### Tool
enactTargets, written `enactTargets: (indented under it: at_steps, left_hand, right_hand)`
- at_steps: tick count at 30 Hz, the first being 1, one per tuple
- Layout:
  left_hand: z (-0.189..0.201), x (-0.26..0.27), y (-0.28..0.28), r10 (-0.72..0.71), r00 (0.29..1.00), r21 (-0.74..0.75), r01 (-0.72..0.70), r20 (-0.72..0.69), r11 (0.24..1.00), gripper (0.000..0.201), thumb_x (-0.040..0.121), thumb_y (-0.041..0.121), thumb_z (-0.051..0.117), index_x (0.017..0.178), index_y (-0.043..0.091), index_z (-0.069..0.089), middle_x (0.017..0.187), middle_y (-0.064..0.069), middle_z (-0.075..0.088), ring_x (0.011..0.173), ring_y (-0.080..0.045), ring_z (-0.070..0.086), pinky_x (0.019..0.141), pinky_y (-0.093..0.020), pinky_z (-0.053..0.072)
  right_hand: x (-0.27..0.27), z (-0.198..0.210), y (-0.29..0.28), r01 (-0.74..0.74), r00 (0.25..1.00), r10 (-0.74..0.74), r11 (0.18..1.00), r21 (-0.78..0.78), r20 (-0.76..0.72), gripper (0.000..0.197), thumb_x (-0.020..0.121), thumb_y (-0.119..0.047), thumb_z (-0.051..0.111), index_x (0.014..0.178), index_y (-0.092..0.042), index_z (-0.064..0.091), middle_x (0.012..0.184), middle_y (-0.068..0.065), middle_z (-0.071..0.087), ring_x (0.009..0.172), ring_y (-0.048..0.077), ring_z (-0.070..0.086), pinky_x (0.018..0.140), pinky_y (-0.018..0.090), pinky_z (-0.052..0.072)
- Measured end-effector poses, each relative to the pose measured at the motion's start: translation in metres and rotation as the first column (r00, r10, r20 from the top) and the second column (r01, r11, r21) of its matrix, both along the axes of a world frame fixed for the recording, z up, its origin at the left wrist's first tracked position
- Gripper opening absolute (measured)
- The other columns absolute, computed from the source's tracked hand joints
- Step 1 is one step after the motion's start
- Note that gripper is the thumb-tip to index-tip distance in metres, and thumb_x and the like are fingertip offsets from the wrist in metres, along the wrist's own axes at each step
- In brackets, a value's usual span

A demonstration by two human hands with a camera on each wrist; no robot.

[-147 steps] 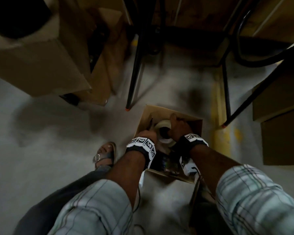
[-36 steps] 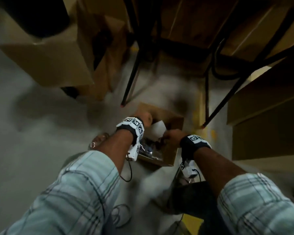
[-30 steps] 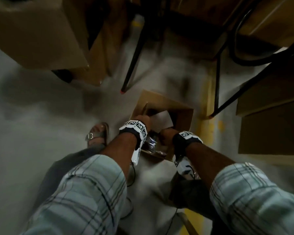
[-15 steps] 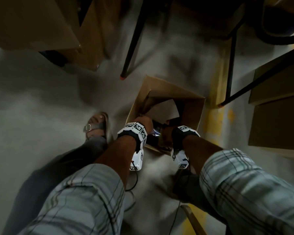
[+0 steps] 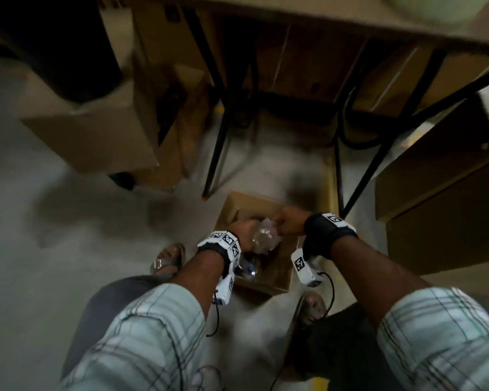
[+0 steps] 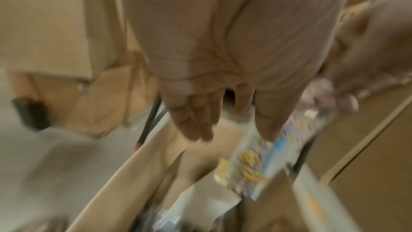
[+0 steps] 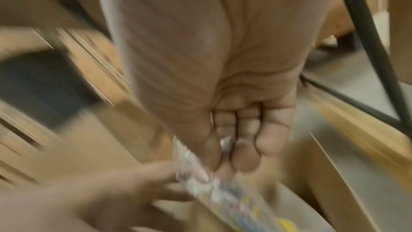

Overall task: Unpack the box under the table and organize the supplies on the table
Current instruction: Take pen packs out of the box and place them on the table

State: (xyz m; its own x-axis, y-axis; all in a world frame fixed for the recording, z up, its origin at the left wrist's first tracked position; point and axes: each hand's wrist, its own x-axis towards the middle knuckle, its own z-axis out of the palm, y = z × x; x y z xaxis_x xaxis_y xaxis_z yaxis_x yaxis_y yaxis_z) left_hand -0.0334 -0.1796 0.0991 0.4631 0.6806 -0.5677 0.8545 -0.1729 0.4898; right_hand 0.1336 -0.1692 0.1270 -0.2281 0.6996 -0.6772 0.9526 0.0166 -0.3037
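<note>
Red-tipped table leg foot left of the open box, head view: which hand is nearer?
Left. The left hand grips the clear packet over the box's left half, just below-right of the leg foot; the right hand pinches the packet's far end, farther right.

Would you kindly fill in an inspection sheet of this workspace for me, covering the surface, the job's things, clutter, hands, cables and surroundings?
Surface: grey concrete floor, with a yellow painted line.
Job's things: small open brown cardboard box on the floor; clear plastic packet of colourful small supplies held above it; more items inside, too blurred to name.
Clutter: large brown cardboard boxes at left and right.
Hands: left hand and right hand both pinch the packet.
Cables: thin black wires trail from the wrist cameras.
Surroundings: black metal table legs under a wooden tabletop.
</note>
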Motion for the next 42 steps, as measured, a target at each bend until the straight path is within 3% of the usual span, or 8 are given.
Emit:
enactTargets:
  at_steps: [8, 14, 17, 21, 26, 32, 36, 42]
  left_hand:
    - [0.099, 0.020, -0.034, 0.180, 0.893, 0.125, -0.251, 0.412, 0.960, 0.022, 0.086, 0.014, 0.065, 0.105, 0.002, 0.064, 0.088, -0.007, 0.061, 0.083, -0.018, 0.056, 0.064, -0.023, 0.041]
    - [0.133, 0.019, -0.037, 0.149, 0.888, 0.223, -0.266, 0.434, 0.938, 0.023, 0.074, 0.031, 0.057, 0.091, 0.017, 0.064, 0.089, -0.013, 0.069, 0.087, -0.030, 0.065, 0.079, -0.042, 0.052]
    - [0.176, 0.015, -0.048, 0.096, 0.913, 0.342, -0.245, 0.397, 0.907, 0.013, 0.080, 0.025, 0.060, 0.087, 0.013, 0.060, 0.086, -0.009, 0.068, 0.087, -0.029, 0.065, 0.078, -0.039, 0.051]
    - [0.220, 0.005, -0.045, 0.084, 0.938, 0.451, -0.238, 0.337, 0.860, 0.009, 0.084, 0.021, 0.060, 0.089, 0.014, 0.061, 0.091, -0.008, 0.069, 0.089, -0.024, 0.063, 0.077, -0.033, 0.048]
    - [0.281, -0.002, -0.025, 0.072, 0.934, 0.575, -0.274, 0.349, 0.771, 0.013, 0.084, 0.022, 0.062, 0.095, 0.017, 0.067, 0.094, -0.006, 0.072, 0.092, -0.023, 0.065, 0.079, -0.033, 0.051]
    - [0.350, -0.009, 0.002, 0.091, 0.916, 0.661, -0.348, 0.390, 0.665, 0.018, 0.085, 0.023, 0.064, 0.103, 0.017, 0.063, 0.099, -0.003, 0.070, 0.093, -0.021, 0.064, 0.082, -0.033, 0.049]
    - [0.383, -0.016, 0.019, 0.022, 0.823, 0.540, -0.392, 0.567, 0.744, 0.030, 0.087, 0.015, 0.062, 0.116, 0.016, 0.054, 0.106, -0.007, 0.067, 0.097, -0.021, 0.063, 0.090, -0.040, 0.052]
    - [0.413, -0.025, 0.048, -0.029, 0.843, 0.648, -0.389, 0.537, 0.655, 0.013, 0.087, 0.024, 0.063, 0.100, 0.018, 0.061, 0.099, -0.006, 0.069, 0.093, -0.024, 0.064, 0.083, -0.038, 0.053]
  right_hand:
    - [0.020, 0.135, -0.025, 0.037, 0.997, -0.021, 0.973, 0.226, -0.071, 0.029, 0.083, -0.004, 0.052, 0.059, -0.021, 0.050, 0.073, 0.000, 0.061, 0.073, 0.021, 0.055, 0.064, 0.025, 0.045]
    - [0.024, 0.178, -0.052, 0.203, 0.978, -0.159, 0.882, 0.426, -0.137, 0.011, 0.086, -0.016, 0.056, 0.077, -0.022, 0.059, 0.086, 0.003, 0.058, 0.091, 0.022, 0.055, 0.074, 0.026, 0.041]
    - [0.024, 0.188, -0.061, 0.258, 0.965, -0.165, 0.747, 0.613, -0.205, 0.045, 0.080, -0.015, 0.061, 0.123, -0.017, 0.051, 0.119, 0.012, 0.049, 0.112, 0.029, 0.048, 0.097, 0.034, 0.043]
    - [0.017, 0.223, -0.065, 0.201, 0.967, 0.038, 0.493, 0.846, -0.252, 0.025, 0.078, -0.017, 0.047, 0.098, -0.017, 0.062, 0.099, 0.007, 0.056, 0.096, 0.027, 0.053, 0.084, 0.038, 0.044]
    - [0.007, 0.266, -0.060, -0.008, 0.986, 0.146, 0.534, 0.845, -0.083, 0.029, 0.083, -0.035, 0.057, 0.107, -0.020, 0.064, 0.101, 0.004, 0.064, 0.098, 0.023, 0.056, 0.085, 0.035, 0.045]
    - [-0.004, 0.325, -0.045, 0.208, 0.948, 0.106, 0.502, 0.839, -0.299, 0.012, 0.083, -0.018, 0.063, 0.095, -0.015, 0.064, 0.092, 0.006, 0.068, 0.085, 0.022, 0.061, 0.075, 0.032, 0.046]
    - [-0.016, 0.362, -0.025, 0.337, 0.893, 0.097, 0.505, 0.795, -0.440, 0.015, 0.085, -0.016, 0.063, 0.097, -0.006, 0.066, 0.091, 0.011, 0.068, 0.081, 0.021, 0.060, 0.075, 0.034, 0.048]
    - [-0.028, 0.392, -0.005, 0.421, 0.844, 0.108, 0.476, 0.772, -0.526, 0.019, 0.090, -0.022, 0.061, 0.094, -0.005, 0.066, 0.078, 0.004, 0.061, 0.068, 0.013, 0.052, 0.061, 0.025, 0.040]
